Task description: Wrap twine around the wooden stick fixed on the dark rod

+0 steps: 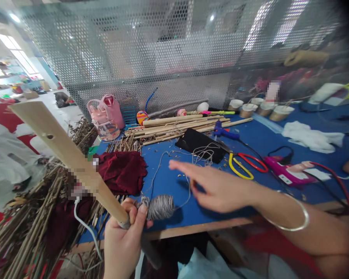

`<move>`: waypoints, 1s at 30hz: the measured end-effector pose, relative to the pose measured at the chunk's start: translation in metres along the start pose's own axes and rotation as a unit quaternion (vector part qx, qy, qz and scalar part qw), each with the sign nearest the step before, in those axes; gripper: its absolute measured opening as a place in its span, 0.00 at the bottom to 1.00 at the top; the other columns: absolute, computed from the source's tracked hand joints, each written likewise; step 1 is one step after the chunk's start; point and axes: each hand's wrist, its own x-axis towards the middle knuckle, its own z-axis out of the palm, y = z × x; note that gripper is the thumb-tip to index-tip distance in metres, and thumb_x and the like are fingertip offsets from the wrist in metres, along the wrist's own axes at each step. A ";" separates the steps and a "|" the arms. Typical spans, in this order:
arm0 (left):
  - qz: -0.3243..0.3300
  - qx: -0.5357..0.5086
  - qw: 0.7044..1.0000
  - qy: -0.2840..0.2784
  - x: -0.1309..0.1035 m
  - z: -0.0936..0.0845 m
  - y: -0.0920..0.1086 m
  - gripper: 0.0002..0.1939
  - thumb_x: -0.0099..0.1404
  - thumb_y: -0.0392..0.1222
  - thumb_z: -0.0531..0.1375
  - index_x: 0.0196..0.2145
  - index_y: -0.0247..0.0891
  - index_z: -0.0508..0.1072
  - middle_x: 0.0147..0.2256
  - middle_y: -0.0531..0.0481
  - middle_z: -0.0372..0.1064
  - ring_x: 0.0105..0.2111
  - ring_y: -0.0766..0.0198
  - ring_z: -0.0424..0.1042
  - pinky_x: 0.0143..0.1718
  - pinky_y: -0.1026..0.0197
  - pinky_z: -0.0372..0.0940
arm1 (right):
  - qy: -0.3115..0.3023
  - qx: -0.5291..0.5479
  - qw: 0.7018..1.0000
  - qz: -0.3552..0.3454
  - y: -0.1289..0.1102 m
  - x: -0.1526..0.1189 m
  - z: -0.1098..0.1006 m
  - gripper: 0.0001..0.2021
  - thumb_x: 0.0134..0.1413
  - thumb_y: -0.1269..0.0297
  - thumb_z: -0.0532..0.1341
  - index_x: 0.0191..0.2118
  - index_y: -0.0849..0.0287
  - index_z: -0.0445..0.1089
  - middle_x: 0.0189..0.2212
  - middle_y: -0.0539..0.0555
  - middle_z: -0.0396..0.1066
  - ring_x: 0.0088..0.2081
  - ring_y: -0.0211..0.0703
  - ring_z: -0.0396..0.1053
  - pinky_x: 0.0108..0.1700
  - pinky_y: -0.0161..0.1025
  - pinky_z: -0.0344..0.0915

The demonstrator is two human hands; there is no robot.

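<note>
My left hand point(125, 240) is closed around the lower part of a pale bamboo stick point(84, 170). The stick slants up to the left and has a small hole near its flat top end. Grey yarn is wrapped at the grip, and a darker length of the handle shows below the hand. Touching my left thumb and fingers is a small bundle of grey yarn point(162, 207). A loose grey strand runs from it over the table. My right hand point(218, 186), with a silver bangle point(304, 221) at the wrist, hovers with its index finger stretched out, the strand passing close by its fingers.
On the blue table point(168, 182) lie dark red cloth point(120, 170), a black cloth point(202, 145), scissors point(241, 164), a blue glue gun point(225, 131), a magenta power strip point(291, 170) and bamboo sticks point(174, 128). Dry stalks point(31, 221) crowd the left. A perforated metal screen point(151, 50) stands behind.
</note>
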 end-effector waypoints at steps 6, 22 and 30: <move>0.015 0.018 1.000 -0.007 0.001 -0.002 -0.001 0.23 0.47 0.48 0.66 0.17 0.35 0.55 0.26 0.55 0.56 0.20 0.74 0.59 0.18 0.72 0.66 | -0.137 0.202 0.969 -0.032 -0.017 0.016 0.012 0.16 0.53 0.62 0.58 0.47 0.64 0.66 0.25 0.49 0.67 0.23 0.30 0.58 0.26 0.29 0.54; 0.033 0.017 0.999 -0.020 -0.001 0.003 -0.002 0.21 0.48 0.47 0.65 0.17 0.36 0.55 0.25 0.55 0.54 0.21 0.73 0.59 0.20 0.70 0.68 | -0.274 0.507 0.817 -0.021 -0.010 0.020 0.052 0.25 0.41 0.55 0.66 0.44 0.66 0.64 0.28 0.50 0.64 0.23 0.27 0.59 0.24 0.27 0.55; 0.010 0.016 1.000 0.014 0.001 -0.003 -0.002 0.22 0.46 0.49 0.66 0.18 0.36 0.56 0.25 0.56 0.57 0.19 0.74 0.61 0.20 0.70 0.68 | 0.277 0.496 0.823 0.015 0.035 -0.001 -0.036 0.16 0.55 0.49 0.53 0.27 0.56 0.55 0.14 0.42 0.39 0.15 0.30 0.37 0.17 0.31 0.40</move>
